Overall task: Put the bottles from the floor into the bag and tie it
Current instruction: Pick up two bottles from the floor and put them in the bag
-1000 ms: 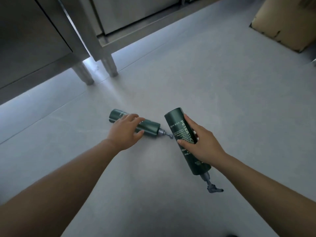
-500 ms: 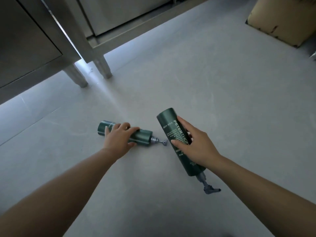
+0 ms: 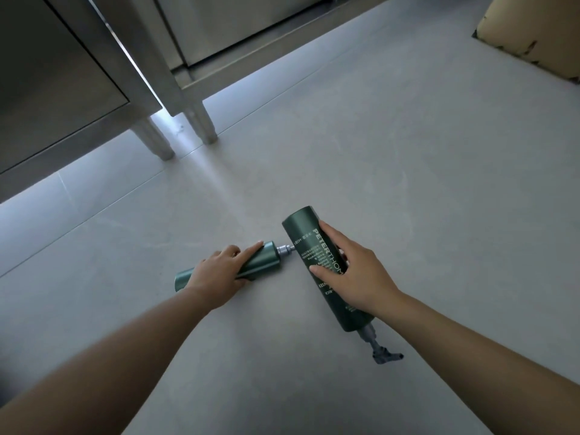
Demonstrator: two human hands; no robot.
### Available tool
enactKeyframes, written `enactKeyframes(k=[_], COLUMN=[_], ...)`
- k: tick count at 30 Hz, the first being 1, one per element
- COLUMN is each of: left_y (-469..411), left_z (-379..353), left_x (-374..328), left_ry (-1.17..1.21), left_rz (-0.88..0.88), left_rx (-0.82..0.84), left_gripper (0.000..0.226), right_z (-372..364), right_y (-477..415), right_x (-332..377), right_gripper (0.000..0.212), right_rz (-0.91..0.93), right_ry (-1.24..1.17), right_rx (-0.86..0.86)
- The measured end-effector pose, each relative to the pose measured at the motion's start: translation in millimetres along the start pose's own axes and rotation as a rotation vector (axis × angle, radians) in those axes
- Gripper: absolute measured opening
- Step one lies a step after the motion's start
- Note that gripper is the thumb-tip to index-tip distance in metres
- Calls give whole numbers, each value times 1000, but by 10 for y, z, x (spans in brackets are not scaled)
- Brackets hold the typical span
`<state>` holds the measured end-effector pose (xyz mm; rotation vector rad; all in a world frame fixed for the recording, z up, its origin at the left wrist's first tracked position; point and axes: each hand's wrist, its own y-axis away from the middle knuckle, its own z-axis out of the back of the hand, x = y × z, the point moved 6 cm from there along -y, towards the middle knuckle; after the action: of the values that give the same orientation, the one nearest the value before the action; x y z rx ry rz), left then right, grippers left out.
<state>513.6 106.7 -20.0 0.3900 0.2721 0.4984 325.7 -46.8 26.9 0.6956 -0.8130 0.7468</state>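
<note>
Bottles, two, dark green, lying on grey floor (image 3: 408, 183). Small bottle (image 3: 262, 262) under left hand (image 3: 219, 277), fingers wrapped over barrel. Large bottle (image 3: 317, 265) gripped mid-body by right hand (image 3: 354, 274). Likely rigid, smooth, slippery; pump heads fragile-looking, so better gripped by barrel. Bag unseen.

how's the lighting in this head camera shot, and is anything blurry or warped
Head view: dim and flat overall, brightest in a bluish strip of floor under the steel cabinets; wide-angle bending tilts the cabinet legs; the larger green pump bottle is sharp enough to read its lettering; the forearms at the bottom edge look soft.
</note>
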Motion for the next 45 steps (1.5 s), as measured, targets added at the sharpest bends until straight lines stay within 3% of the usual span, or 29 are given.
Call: enactKeyframes(k=[4,10,17,22,29,34,45], left_y=[33,360,1093,1867,2780,3259,4401], left_z=[12,379,938,1048,1018,900,652], left_x=[52,491,925,1243,1723,1985,2865], left_ry=[74,287,250,362,529,588,482], left_rz=[76,308,542,715,714,637,680], left_rx=[37,-98,-230,-390,-573,-546,-701], left_gripper=[77,79,81,80,71,77,82], right_z=[-25,-378,-1037,-1231,-1695,-2008,-2980], right_y=[-65,-285,-549,-570,-226,61,931], right_x=[29,288,1102,1858,2255,2636,3581], right_gripper=[75,75,73,71,71,68,64], right_rz=[12,46,143,300,326,374,375], right_ry=[-26,-139,-249,-175,-104,-31,85], right_rx=[-13,46,226,348,425,421,507])
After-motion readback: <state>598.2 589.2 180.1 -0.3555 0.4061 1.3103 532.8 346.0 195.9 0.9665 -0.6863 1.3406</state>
